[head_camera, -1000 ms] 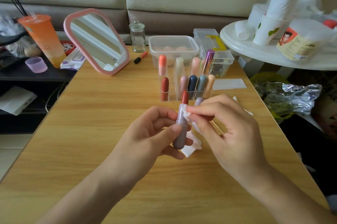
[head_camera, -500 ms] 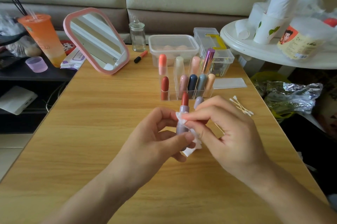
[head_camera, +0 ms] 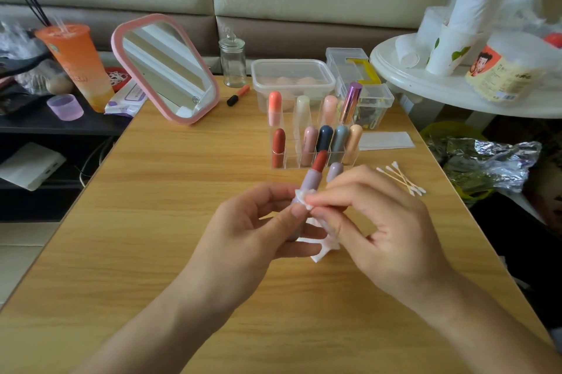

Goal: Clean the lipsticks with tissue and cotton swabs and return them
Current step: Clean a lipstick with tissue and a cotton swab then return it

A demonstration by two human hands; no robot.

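My left hand [head_camera: 261, 230] grips an uncapped lilac lipstick [head_camera: 311, 177] with its red stick pointing up and away. My right hand [head_camera: 377, 227] pinches a white tissue [head_camera: 324, 247] against the tube's middle. The lilac cap [head_camera: 334, 171] stands on the table just behind my right fingers. A clear organizer [head_camera: 287, 160] behind holds several capped lipsticks. Cotton swabs [head_camera: 401, 177] lie to the right of my right hand.
A pink-framed mirror [head_camera: 165, 69], a glass jar [head_camera: 232, 60], a lidded plastic box [head_camera: 292, 78] and a small clear box [head_camera: 377, 103] stand at the wooden table's far side. An orange cup [head_camera: 76, 63] sits left; a white round side table [head_camera: 425, 84] is on the right.
My right hand has slid the tissue down the tube from near the red stick to the middle. The lipstick tilted slightly and the cotton swabs came into view.
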